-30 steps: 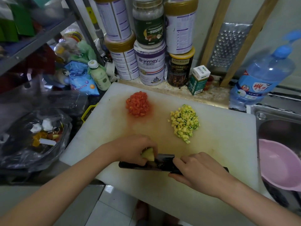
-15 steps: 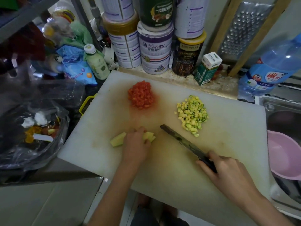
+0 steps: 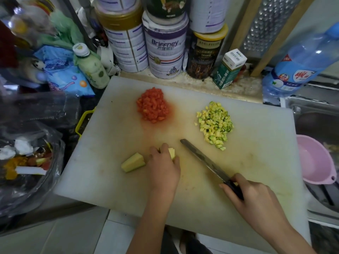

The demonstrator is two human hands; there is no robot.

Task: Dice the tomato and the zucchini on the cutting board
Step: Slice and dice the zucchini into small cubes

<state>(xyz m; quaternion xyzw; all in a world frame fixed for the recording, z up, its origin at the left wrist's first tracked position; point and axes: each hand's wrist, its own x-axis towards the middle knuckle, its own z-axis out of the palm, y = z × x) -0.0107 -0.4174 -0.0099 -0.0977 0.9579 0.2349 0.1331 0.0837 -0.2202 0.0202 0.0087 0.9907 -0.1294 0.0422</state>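
Found the white cutting board (image 3: 256, 162) carrying two finished heaps toward its far side, diced tomato (image 3: 152, 105) left and diced zucchini (image 3: 215, 125) right. Noted the left hand (image 3: 164, 165) at the near left, fingers curled down over the undiced zucchini piece (image 3: 133, 162) (middle hidden, both ends showing), long axis left to right. Saw the right hand (image 3: 251, 195) wrapped round the handle of the knife (image 3: 203, 160), with blade slanted just right of that piece, tip nearest. Judged a short leftward carry enough for crosswise cuts.
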